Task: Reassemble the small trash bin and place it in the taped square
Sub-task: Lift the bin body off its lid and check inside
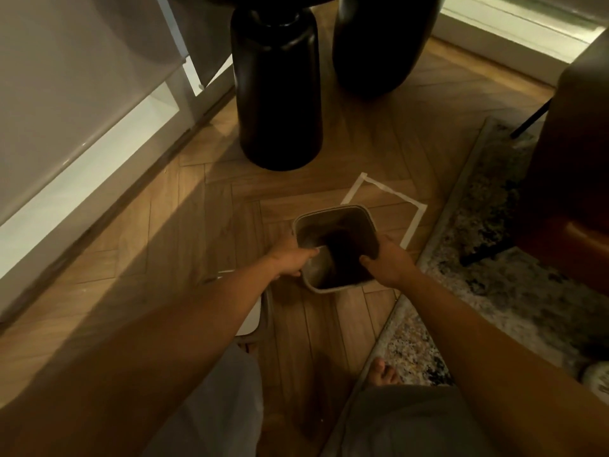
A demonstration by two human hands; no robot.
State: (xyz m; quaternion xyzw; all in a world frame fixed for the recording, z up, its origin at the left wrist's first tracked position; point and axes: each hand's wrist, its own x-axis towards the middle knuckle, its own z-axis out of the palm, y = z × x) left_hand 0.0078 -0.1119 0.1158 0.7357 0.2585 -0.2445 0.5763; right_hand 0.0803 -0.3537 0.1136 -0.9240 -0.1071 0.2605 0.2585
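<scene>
A small square bin with rounded corners and a pale rim stands open-topped on the wooden floor, its inside dark. My left hand grips its left rim, thumb over the edge. My right hand holds the right rim, fingers inside. The bin overlaps the near left corner of a white taped square, which lies just beyond it to the right. A white flat piece, perhaps the lid, lies on the floor under my left forearm, mostly hidden.
Two thick black table legs stand on the floor beyond the square. A speckled rug borders the square on the right, with a brown chair over it. White cabinet fronts run along the left. My bare foot shows below.
</scene>
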